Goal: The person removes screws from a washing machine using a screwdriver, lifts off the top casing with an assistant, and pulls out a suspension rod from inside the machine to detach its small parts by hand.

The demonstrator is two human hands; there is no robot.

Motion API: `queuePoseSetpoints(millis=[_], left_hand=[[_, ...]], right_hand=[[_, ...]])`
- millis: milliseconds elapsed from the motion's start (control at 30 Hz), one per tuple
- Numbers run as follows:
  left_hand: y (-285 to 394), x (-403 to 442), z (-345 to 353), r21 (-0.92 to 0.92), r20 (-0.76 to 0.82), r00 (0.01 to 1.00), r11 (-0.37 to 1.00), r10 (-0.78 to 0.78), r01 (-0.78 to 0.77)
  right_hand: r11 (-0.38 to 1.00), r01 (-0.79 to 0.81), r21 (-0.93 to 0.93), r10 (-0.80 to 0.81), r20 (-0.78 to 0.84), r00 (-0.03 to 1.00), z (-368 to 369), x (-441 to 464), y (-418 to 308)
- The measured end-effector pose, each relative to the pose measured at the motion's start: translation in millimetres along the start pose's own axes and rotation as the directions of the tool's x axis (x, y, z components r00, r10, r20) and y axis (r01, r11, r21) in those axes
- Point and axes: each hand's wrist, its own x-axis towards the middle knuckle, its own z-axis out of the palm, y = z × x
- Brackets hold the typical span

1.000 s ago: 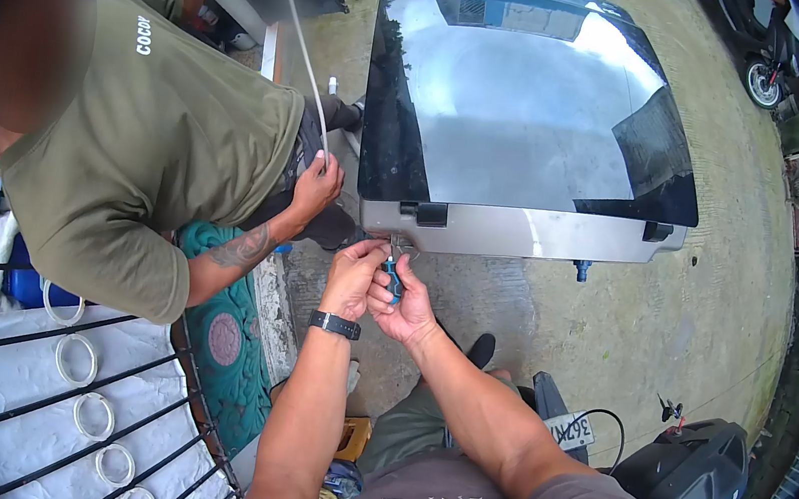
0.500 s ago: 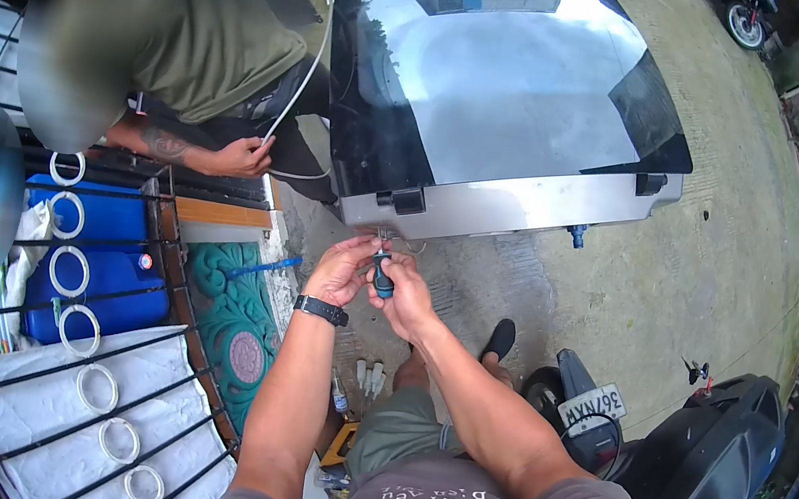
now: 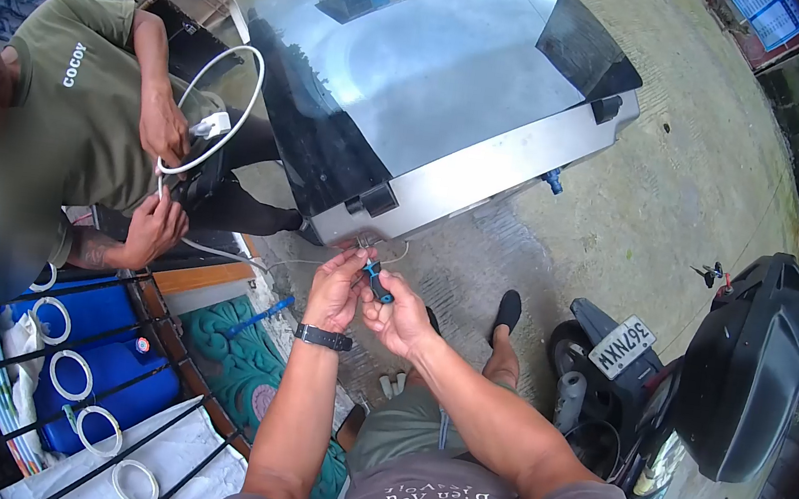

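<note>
My right hand (image 3: pixel 399 316) is wrapped round the black and blue handle of a screwdriver (image 3: pixel 378 283). Close beside it, my left hand (image 3: pixel 336 290), with a black watch on the wrist, pinches at the screwdriver's upper end. What lies between the left fingertips is too small to make out. Thin wires (image 3: pixel 399 253) stick out around the fingertips. Both hands are just below the lower left corner of a silver appliance (image 3: pixel 491 166) with a dark glass lid, which looks like a washing machine.
On the left, another person (image 3: pixel 106 100) holds a white cable (image 3: pixel 258 80) with a plug. Blue containers (image 3: pixel 106 372) and white rings (image 3: pixel 72 375) are by black bars. A motorcycle (image 3: pixel 747 366) stands right. A carved green panel (image 3: pixel 235 349) lies below left.
The view has shifted, so the appliance sits further left and up. The other person's raised hand has come down to the cable. My hands stay together around the screwdriver.
</note>
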Motion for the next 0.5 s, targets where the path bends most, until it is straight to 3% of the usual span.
queuePoseSetpoints(millis=[33, 67, 100, 133, 233, 267, 433, 500], left_hand=[[1.1, -0.3, -2.3, 0.010, 0.003, 1.000, 1.000, 0.002, -0.002], [1.2, 0.6, -3.3, -0.031, 0.020, 1.000, 0.999, -0.014, 0.014], [-0.1, 1.8, -2.0, -0.077, 0.039, 0.999, 0.996, -0.031, 0.034], [-2.5, 5.3, -6.2, -0.113, 0.080, 0.996, 0.993, -0.032, 0.041], [-7.8, 10.7, -11.8, -0.098, 0.070, 0.997, 0.995, -0.009, 0.016], [-2.2, 8.4, -12.3, -0.043, 0.092, 0.994, 0.997, -0.067, 0.071], [0.1, 5.9, -6.8, -0.004, 0.086, 0.995, 0.999, -0.046, 0.047], [-0.9, 4.7, -7.5, -0.087, 0.151, 0.988, 0.996, -0.024, 0.037]], right_hand=[[1.000, 0.005, 0.007, -0.005, 0.005, 1.000, 1.5, 0.6, 8.1], [0.683, 0.367, -0.632, -0.494, -0.028, 0.869, 4.7, 3.5, 18.9], [-0.058, 0.344, -0.937, -0.783, 0.257, 0.567, 8.8, 7.1, 26.2], [-0.163, 0.357, -0.920, -0.804, 0.334, 0.493, 9.1, 15.5, 32.6], [-0.112, 0.412, -0.904, -0.853, 0.300, 0.426, 19.3, 13.8, 35.5], [0.591, 0.368, -0.718, -0.603, -0.090, 0.793, 28.1, -2.8, 26.9], [0.600, 0.372, -0.708, -0.569, -0.051, 0.821, 12.6, 5.4, 22.3], [0.607, 0.360, -0.709, -0.538, -0.033, 0.842, 5.8, 8.0, 24.6]])
